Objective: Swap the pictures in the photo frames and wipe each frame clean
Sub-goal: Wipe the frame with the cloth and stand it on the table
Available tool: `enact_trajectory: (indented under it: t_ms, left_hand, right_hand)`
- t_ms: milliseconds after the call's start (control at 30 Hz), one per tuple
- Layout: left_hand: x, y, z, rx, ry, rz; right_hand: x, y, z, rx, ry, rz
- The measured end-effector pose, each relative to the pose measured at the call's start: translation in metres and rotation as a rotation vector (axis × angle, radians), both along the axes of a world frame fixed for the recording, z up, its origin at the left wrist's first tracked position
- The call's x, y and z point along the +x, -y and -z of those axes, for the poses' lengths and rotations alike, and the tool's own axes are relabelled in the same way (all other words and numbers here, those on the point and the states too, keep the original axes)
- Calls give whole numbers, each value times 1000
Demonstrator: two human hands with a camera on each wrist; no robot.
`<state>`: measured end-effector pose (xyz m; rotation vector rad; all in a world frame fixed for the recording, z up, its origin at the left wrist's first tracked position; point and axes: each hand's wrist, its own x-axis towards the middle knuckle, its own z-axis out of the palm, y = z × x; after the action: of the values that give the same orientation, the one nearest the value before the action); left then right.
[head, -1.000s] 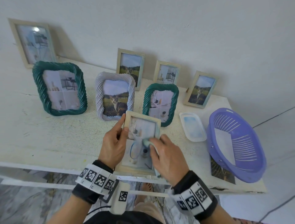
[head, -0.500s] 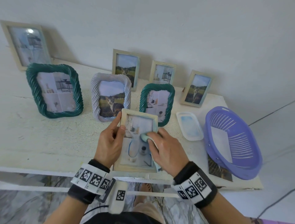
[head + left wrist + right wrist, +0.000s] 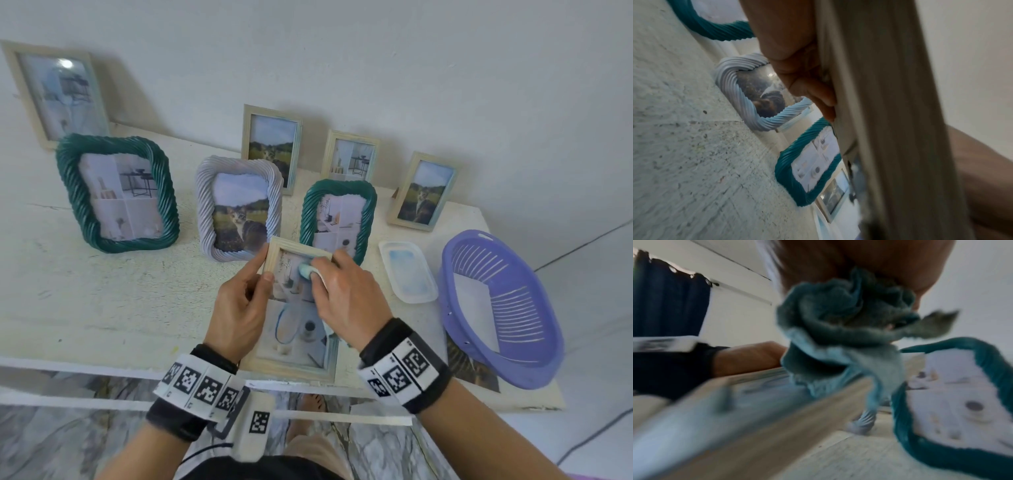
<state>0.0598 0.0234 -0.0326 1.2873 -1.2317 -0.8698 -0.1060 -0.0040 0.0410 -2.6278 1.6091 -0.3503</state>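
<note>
The frame [image 3: 297, 366] looks light, stiff, its glass fragile and slick; left hand [image 3: 236, 308] grasps its left edge, the sound hold; right hand [image 3: 346, 294] clutches the soft cloth [image 3: 305, 270] against the glass.

A pale, speckled counter [image 3: 102, 301] stands against a plain white wall [image 3: 376, 61] — grey-veined marble floor [image 3: 51, 445] shows below its front edge. A dark blue curtain [image 3: 668, 305] hangs on a rod.

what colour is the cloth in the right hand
Light blue crumpled wiping cloth, held in the right hand; clearest in the right wrist view.
</note>
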Motion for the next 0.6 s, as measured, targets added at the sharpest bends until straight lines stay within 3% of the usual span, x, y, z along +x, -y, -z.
enact_trajectory:
  t_ms: [167,333,467,600]
  left_hand:
    - [3,-3,0,-38,58,-38]
    - [-2,-1,0,7,-28,-4]
    - [3,0,1,19,-41,-19]
    - [4,-3,6,50,-45,-42]
  right_hand:
    - [2,-26,6,138,31,-145]
    - [-1,-4,-3,25,57,-27]
    - [10,-34,3,146,116,-209]
    - [2,-48,5,194,52,-292]
